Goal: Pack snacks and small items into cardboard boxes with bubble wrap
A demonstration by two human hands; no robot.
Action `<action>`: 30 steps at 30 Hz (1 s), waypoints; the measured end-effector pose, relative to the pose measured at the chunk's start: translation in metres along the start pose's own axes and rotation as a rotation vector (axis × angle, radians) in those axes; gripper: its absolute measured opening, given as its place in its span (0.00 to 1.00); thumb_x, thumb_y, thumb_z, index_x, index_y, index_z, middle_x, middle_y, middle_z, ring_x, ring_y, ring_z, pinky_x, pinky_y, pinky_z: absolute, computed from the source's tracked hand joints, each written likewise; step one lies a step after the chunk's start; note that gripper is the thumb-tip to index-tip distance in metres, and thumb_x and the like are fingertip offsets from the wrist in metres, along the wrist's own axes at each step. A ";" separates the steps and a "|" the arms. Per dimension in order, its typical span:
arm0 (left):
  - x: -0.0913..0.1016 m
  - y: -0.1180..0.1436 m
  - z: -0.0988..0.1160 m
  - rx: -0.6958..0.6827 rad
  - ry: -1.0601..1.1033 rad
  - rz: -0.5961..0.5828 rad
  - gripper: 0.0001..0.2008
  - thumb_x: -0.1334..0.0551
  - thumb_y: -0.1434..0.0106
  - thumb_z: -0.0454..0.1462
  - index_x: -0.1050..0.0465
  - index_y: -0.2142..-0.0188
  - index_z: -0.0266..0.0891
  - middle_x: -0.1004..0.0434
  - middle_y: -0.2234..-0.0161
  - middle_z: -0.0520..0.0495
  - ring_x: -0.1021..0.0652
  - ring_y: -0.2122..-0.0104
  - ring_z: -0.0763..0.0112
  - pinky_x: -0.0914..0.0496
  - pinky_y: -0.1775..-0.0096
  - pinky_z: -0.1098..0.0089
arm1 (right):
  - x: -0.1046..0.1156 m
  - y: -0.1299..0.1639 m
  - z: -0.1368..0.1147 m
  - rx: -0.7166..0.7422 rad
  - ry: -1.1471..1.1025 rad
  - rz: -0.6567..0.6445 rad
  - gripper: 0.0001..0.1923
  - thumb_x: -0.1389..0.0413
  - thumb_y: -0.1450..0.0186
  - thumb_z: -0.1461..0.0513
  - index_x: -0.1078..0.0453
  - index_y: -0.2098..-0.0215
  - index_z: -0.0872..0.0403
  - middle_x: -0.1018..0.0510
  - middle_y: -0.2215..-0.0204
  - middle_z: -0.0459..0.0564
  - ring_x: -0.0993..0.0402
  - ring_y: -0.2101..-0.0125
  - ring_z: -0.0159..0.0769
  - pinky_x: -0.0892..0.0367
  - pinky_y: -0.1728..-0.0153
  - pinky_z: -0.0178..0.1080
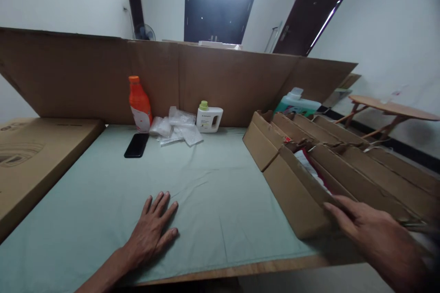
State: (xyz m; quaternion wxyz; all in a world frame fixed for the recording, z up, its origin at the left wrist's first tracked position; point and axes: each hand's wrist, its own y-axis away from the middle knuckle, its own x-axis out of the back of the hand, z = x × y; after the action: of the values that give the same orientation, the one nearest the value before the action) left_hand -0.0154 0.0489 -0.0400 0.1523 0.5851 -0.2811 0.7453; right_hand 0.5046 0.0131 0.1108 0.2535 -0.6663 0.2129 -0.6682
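Note:
My left hand lies palm down on the pale green cloth, fingers spread, holding nothing. At the right, my right hand grips the rim of the nearest cardboard box, thumb on the outer wall and fingers over the edge, their tips partly hidden. Inside that box stands a packet with white and dark red parts, just ahead of my fingers. More open cardboard boxes stand in rows beside it.
Along the cardboard screen at the back are an orange bottle, clear plastic bags, a white jug and a teal detergent bottle. A black phone lies near them. A flat carton occupies the left.

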 end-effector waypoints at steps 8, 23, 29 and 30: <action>0.020 0.020 -0.007 0.160 0.225 0.272 0.38 0.40 0.33 0.47 0.55 0.29 0.49 0.46 0.30 0.37 0.34 0.35 0.47 0.30 0.43 0.46 | 0.054 -0.006 -0.133 0.447 -0.316 -0.060 0.13 0.49 0.35 0.70 0.26 0.58 0.50 0.18 0.68 0.47 0.23 0.66 0.38 0.32 0.58 0.44; 0.038 0.032 0.003 0.625 0.632 0.199 0.24 0.36 0.47 0.48 0.25 0.54 0.38 0.20 0.62 0.41 0.20 0.58 0.50 0.24 0.52 0.52 | -0.045 0.048 -0.173 0.035 -0.695 -0.449 0.35 0.39 0.36 0.55 0.40 0.33 0.50 0.25 0.42 0.57 0.27 0.43 0.50 0.28 0.45 0.47; 0.043 -0.014 -0.003 0.592 0.754 0.174 0.13 0.39 0.45 0.46 0.24 0.66 0.40 0.19 0.65 0.42 0.20 0.64 0.55 0.23 0.58 0.58 | -0.098 0.018 -0.207 -0.053 -0.850 -0.554 0.27 0.43 0.36 0.55 0.30 0.40 0.53 0.19 0.49 0.57 0.22 0.49 0.53 0.24 0.50 0.47; 0.043 -0.024 -0.009 0.593 0.763 0.189 0.14 0.39 0.45 0.46 0.24 0.66 0.39 0.19 0.64 0.42 0.20 0.63 0.55 0.23 0.59 0.58 | -0.105 0.003 -0.210 -0.025 -0.883 -0.531 0.24 0.43 0.37 0.55 0.27 0.43 0.52 0.18 0.51 0.56 0.21 0.51 0.53 0.23 0.52 0.48</action>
State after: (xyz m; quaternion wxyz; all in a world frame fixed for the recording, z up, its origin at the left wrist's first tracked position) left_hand -0.0209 0.0692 0.0056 0.0027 0.2606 -0.0328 0.9649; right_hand 0.2938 0.0648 0.0227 0.1330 -0.9189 -0.0829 -0.3621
